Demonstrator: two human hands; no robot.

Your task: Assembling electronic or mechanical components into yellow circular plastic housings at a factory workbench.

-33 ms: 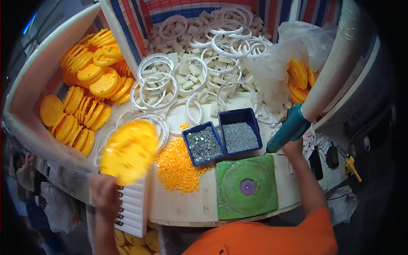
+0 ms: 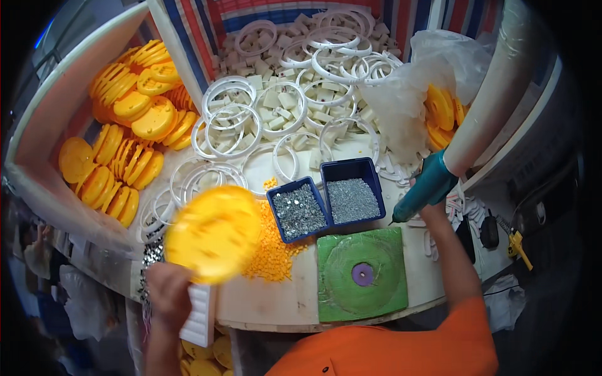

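Note:
A round yellow plastic disc (image 2: 216, 232), blurred by motion, is pinched at its lower left edge by my left hand (image 2: 169, 294). It hangs over the left part of the table, covering some of a pile of small orange pieces (image 2: 271, 247) and the top of a white ribbed tray (image 2: 199, 316). On the right, my right hand (image 2: 431, 212) is wrapped round a teal electric screwdriver (image 2: 426, 188), which hides most of the fingers. Its tip points down and left, above the upper right corner of a green square pad (image 2: 329, 301) with a purple centre (image 2: 362, 274).
Two blue bins of small metal parts (image 2: 285, 238) (image 2: 357, 220) stand behind the pad. White rings (image 2: 233, 153) and white blocks (image 2: 269, 100) are heaped at the back. Yellow discs fill a left compartment (image 2: 37, 135) and a plastic bag (image 2: 401, 106). A thick pale tube (image 2: 495, 94) slants down right.
My left hand has carried the yellow disc to the right and slightly down, toward the orange pieces. The right hand and screwdriver have hardly shifted.

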